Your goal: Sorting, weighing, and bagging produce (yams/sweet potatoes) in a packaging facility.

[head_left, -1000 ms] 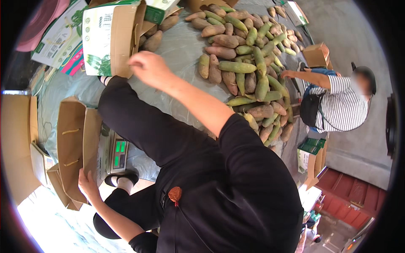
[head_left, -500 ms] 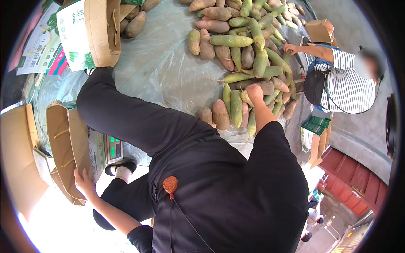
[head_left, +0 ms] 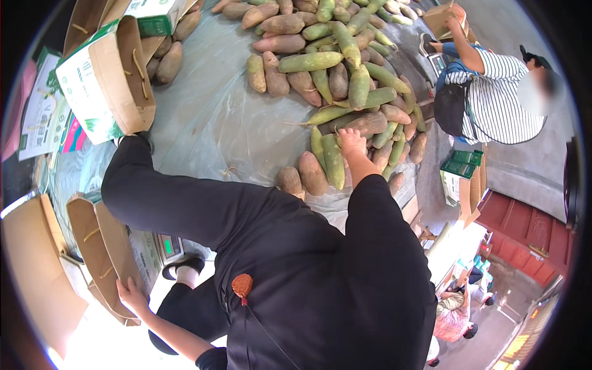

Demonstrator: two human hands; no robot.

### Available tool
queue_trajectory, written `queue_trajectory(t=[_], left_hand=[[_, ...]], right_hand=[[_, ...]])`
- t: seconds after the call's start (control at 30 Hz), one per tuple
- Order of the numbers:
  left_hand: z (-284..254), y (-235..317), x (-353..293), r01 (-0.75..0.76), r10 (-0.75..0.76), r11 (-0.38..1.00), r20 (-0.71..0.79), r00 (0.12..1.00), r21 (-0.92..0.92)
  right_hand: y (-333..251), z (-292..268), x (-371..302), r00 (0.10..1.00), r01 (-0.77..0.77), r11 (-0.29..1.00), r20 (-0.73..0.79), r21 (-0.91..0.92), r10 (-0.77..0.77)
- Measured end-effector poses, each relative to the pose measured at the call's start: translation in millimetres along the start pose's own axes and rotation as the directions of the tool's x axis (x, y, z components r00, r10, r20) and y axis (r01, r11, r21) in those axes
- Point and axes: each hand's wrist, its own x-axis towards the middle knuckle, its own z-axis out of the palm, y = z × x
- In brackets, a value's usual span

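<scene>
Radishes, judged heavy, firm and best grasped mid-body, were reached by the curled right hand while the carton was touched by the left hand, both grips unclear

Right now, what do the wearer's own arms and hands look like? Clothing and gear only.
Right sleeve and left sleeve: plain black, short, no marking visible on either. Forearms uncovered below them. Left hand and right hand: ungloved. No watch, bracelet or cable visible on either arm.
</scene>
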Motion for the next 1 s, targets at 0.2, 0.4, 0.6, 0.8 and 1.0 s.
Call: queue_trajectory(t=[0.2,0.4,0.6,0.8,1.0], left_hand=[[8,6,3,-0.029,0.028,1.000,-0.030,0.999,-0.004],[-5,7,-2,0.055,-0.056,0.998,-0.006,0.998,-0.026],[-1,12,-2,0.085,-0.082,0.991,-0.039,0.996,0.106],[-1,39,-5,0.050,-0.046,0.996,-0.051,0.998,0.076],[-6,39,-19,0.068,-0.066,0.997,-0.058,0.996,0.033]], right_hand=[[4,-8,-4,1.000,0.020,0.996,0.012,-0.088,-0.019],[-18,-46,-9,0.986,0.140,0.986,-0.074,-0.090,-0.147],[-64,-135,-20,0.881,0.382,0.919,-0.341,0.099,-0.330],[-148,-233,-40,0.620,0.784,0.343,-0.682,0.518,-0.388],[-261,-360,-178,0.318,0.828,-0.251,-0.788,0.502,-0.527]])
